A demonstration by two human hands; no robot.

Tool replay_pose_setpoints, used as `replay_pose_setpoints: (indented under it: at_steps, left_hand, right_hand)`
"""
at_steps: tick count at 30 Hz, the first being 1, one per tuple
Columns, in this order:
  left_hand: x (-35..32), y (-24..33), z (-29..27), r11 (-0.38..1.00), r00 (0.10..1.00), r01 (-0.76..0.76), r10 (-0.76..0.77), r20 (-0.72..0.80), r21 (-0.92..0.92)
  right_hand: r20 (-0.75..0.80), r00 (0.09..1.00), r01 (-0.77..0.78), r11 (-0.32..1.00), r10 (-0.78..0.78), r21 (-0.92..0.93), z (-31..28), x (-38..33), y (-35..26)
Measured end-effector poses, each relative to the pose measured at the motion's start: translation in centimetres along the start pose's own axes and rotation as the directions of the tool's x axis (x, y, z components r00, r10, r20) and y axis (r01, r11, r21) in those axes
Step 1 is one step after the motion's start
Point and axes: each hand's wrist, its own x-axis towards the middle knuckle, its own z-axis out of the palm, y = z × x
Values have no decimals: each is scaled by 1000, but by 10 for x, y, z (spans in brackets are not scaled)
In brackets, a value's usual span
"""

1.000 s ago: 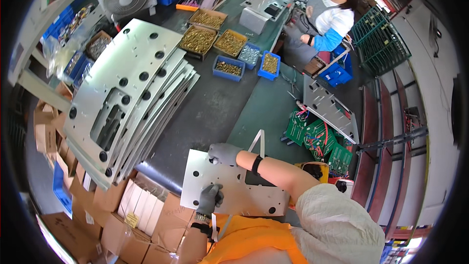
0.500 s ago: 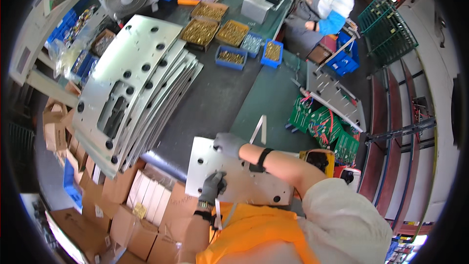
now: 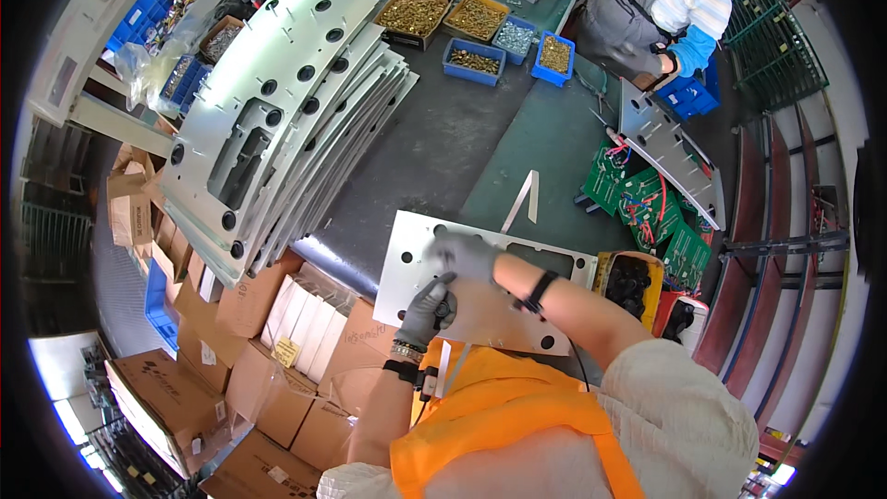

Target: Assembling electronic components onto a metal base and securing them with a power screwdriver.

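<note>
A flat silver metal panel [image 3: 504,322] with several black round fittings or holes lies at the near table edge, against my orange apron [image 3: 499,397]. My left hand [image 3: 428,312], in a grey glove, rests over the panel's left part with its fingers curled. Something dark shows at those fingertips, too small to make out. My right hand [image 3: 467,257], also gloved, is over the panel's upper left area, just above the left hand. Motion smears its fingers, and whatever may be in them is hidden. Beside the panel's right end stands a yellow bin [image 3: 658,268] of black round parts.
A tall stack of similar panels [image 3: 296,120] leans at left. Small bins of brass hardware [image 3: 478,63] stand at the back. Green circuit boards [image 3: 647,208] lie at right near a tilted panel [image 3: 670,152]. A co-worker [image 3: 661,9] is at far right. Cardboard boxes [image 3: 263,388] fill the lower left.
The view has shifted, so the scene sits lower on the left and more to the right. My right hand has moved closer to the left hand and is now blurred.
</note>
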Motion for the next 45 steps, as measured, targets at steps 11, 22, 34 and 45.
replay_pose_setpoints:
  at_steps: [11, 22, 34, 45]
  left_hand:
    - [15, -18, 25, 996, 958, 63, -77, 275, 59]
    - [10, 4, 30, 985, 959, 27, -74, 273, 172]
    - [12, -18, 6, 991, 993, 112, -109, -43, 72]
    - [13, -15, 9, 983, 990, 135, -129, -55, 127]
  right_hand:
    - [144, 989, -14, 976, 46, -217, -12, -75, 0]
    - [243, 958, 230, 915, -153, -331, -15, -81, 0]
    - [-311, 947, -156, 738, -76, -656, -32, -56, 28]
    - [-299, 952, -138, 791, -59, -597, -24, -41, 52]
